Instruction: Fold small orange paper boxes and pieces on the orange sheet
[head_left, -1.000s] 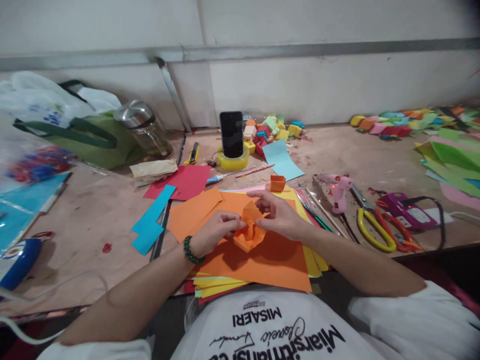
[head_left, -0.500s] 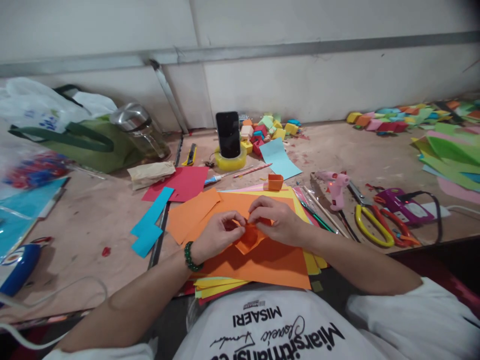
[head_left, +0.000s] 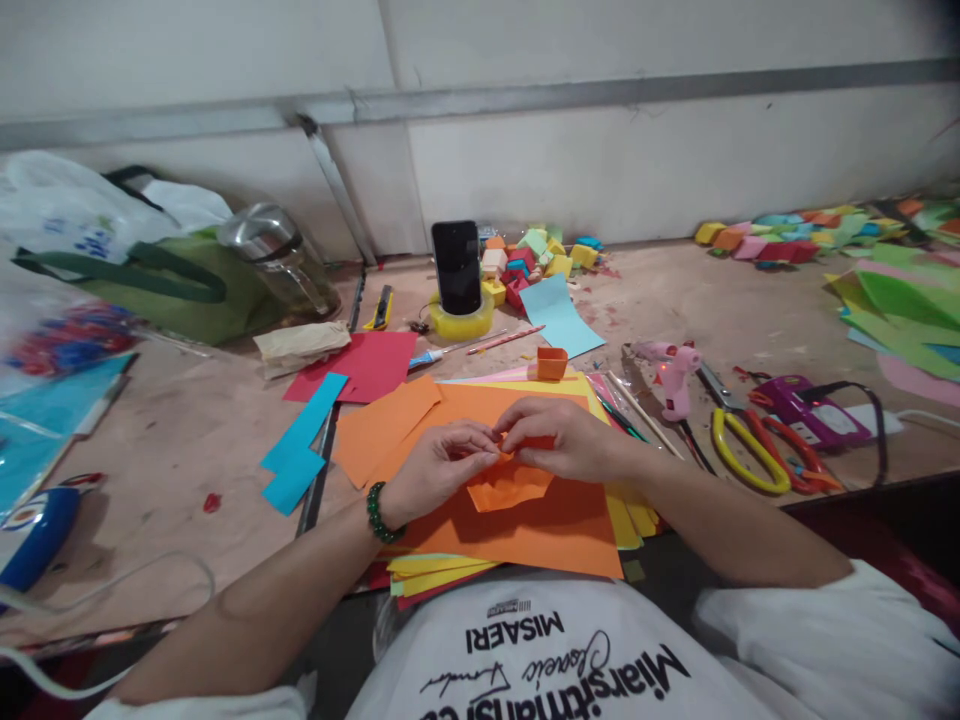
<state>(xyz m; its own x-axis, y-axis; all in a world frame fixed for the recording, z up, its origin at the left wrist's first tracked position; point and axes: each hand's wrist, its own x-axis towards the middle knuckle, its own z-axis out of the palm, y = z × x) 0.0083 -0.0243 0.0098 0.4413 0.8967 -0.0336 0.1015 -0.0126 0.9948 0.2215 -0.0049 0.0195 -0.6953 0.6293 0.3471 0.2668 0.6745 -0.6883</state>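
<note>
Between my two hands is a folded piece of orange paper (head_left: 510,488), pinched at its far edge. My left hand (head_left: 448,460), with a green bead bracelet at the wrist, grips it between thumb and fingertips. My right hand (head_left: 553,435) holds the same piece from the right, its fingertips close to the left ones. Below lies a stack of coloured sheets with a large orange sheet (head_left: 540,540) on top. Just beyond my right hand stands a small orange paper box (head_left: 551,363). The exact folds under my fingers are partly hidden.
A pink glue gun (head_left: 675,378), scissors (head_left: 746,450) and a purple power adapter (head_left: 814,412) lie at right. A phone (head_left: 457,268) stands in a tape roll (head_left: 461,320), near several paper cubes (head_left: 536,258). Blue strips (head_left: 306,430) and a glass jar (head_left: 289,265) are at left.
The orange piece has turned and flattened between my fingers, so its open hollow no longer shows. My fingertips have shifted slightly along its edge.
</note>
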